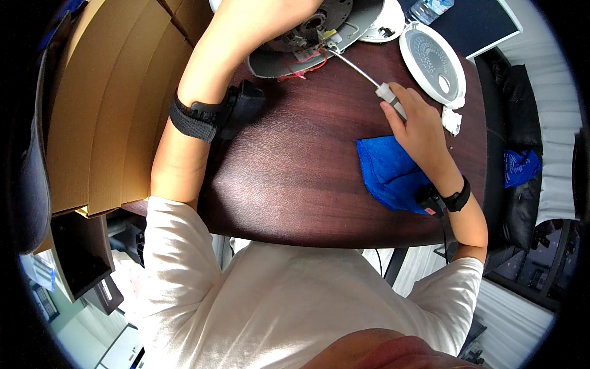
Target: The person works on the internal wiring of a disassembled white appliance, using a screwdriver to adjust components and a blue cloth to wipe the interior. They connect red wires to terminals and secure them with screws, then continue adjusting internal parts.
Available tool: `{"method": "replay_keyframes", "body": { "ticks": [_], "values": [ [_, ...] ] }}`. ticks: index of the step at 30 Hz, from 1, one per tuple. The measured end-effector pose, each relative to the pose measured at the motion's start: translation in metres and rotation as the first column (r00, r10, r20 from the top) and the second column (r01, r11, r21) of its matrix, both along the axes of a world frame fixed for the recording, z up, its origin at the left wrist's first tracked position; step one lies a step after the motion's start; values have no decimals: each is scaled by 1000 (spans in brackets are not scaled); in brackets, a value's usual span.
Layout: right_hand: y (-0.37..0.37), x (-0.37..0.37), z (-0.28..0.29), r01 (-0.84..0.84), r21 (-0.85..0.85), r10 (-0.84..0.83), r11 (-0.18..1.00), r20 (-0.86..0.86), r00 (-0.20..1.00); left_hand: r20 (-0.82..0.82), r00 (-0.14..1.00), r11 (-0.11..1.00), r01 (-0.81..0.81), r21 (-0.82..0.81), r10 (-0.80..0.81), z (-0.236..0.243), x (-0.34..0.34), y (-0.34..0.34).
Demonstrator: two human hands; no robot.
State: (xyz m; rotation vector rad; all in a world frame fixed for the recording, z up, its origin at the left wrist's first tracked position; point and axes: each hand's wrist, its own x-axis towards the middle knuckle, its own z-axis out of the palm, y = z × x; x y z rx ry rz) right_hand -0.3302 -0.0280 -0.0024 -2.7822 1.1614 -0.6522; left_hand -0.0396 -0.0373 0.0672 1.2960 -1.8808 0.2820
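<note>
My right hand [418,123] is closed around the grey-and-white handle of a screwdriver [359,72]. Its long shaft points up and left, with the tip at the wiring inside an opened small appliance [267,64]. That appliance has a grey curved shell, a round dark metal part and loose red wires [302,72]. My left hand [292,11] reaches over the appliance's left side; its fingers are cut off by the top of the head view. Below my right hand and wrist lies a blue cloth [390,172].
To the right of the appliance lie a white-rimmed oval cover with vent holes [458,58] and a small white piece [452,121]. A white part [387,24] and a clear bottle [430,9] stand farther back. Cardboard boxes [117,111] line the left of the brown table [276,184].
</note>
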Motion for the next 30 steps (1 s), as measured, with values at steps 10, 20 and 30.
{"method": "replay_keyframes", "body": {
  "ticks": [10, 20, 30],
  "values": [
    [6, 3, -7, 45, -47, -49, 998, -94, 994, -16, 1000, 999, 23, -42, -24, -1, 11, 10],
    [2, 1, -10, 5, 73, -9, 997, 57, 998, -78, 997, 995, -2, 103, 10, -20, -42, 87],
    [3, -5, -9, 3, 114, -14, 993, 96, 995, -64, 997, 795, 11, 607, 34, -106, -51, 51]
  ]
}}
